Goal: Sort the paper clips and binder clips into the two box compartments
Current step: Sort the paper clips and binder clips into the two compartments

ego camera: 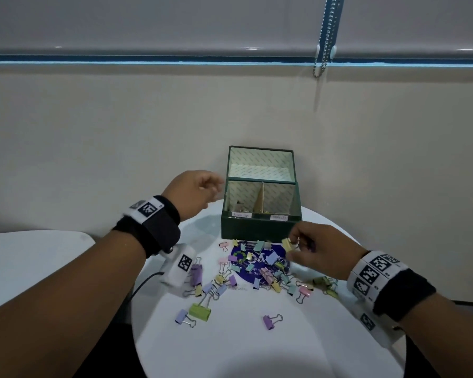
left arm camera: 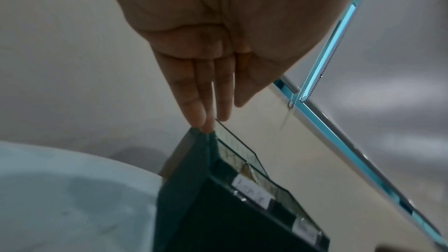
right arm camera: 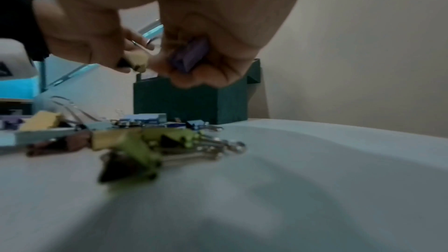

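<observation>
A dark green box (ego camera: 260, 227) stood at the far side of the round white table (ego camera: 257, 347), its lid (ego camera: 261, 162) propped upright behind it. A cardboard divider (ego camera: 260, 199) split the inside into two compartments, each with a small handwritten label (ego camera: 241, 214) on the front rim (the writing was too small to read). A few small things lay at the bottom of the left compartment, too dim to identify.

The left hand (ego camera: 193, 193) hung in the air just left of the box, near its upper rear corner. In the left wrist view its fingers (left arm camera: 191, 102) were straight and close together, pointing down toward the box corner, holding nothing; whether the tips touched the box could not be told.

The right hand (ego camera: 318, 249) hovered above the pile just in front of the box's right front corner. It pinched a yellow binder clip (ego camera: 287, 244) between thumb and forefinger, and the right wrist view showed a purple binder clip (right arm camera: 191, 56) tucked against the palm under the curled fingers.

The remaining binder clips (ego camera: 253, 264), in pastel pink, blue, purple, yellow and green, lay scattered on the table in front of the box, many of them on top of a round blue sticker (ego camera: 241, 272). A larger green binder clip (ego camera: 200, 311) and a lone purple one (ego camera: 269, 321) sat apart, nearer the person. Paper clips could not be made out in the pile.

Both wrists wore black bands with white marker tags. A roller blind's bead chain (ego camera: 322, 36) hung against the wall behind.
</observation>
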